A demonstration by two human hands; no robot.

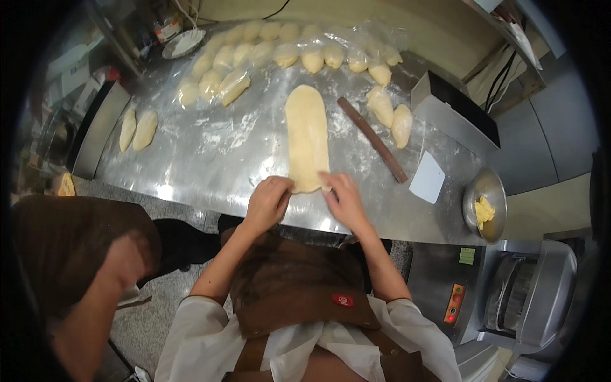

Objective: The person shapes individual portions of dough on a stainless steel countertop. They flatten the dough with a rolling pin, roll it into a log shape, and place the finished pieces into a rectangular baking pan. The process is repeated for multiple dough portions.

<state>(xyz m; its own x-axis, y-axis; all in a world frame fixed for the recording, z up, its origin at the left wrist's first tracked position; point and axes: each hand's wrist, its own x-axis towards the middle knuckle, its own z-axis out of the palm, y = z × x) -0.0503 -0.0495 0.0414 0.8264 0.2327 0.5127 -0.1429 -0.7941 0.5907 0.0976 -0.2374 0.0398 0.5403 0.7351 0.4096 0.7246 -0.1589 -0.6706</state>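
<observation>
A long flat strip of rolled dough (307,138) lies lengthwise on the floured steel worktable (215,164). At its near end my left hand (269,200) pinches the left corner between thumb and fingers. My right hand (344,198) is at the right corner of the same end, its fingertips on the dough edge and slightly blurred. To the right of the strip lies a brown wooden rolling pin (372,140), slanted. Two floured dough pieces (380,107) rest beyond the pin. Many dough balls (312,61) stand at the back, partly under clear plastic film (267,50).
A white dough scraper (427,177) and a metal bowl (501,215) with yellow butter-like lumps are at the right. Metal boxes (453,112) stand at both ends. Two dough pieces (145,130) lie left. A co-worker's arm (95,305) is at the lower left.
</observation>
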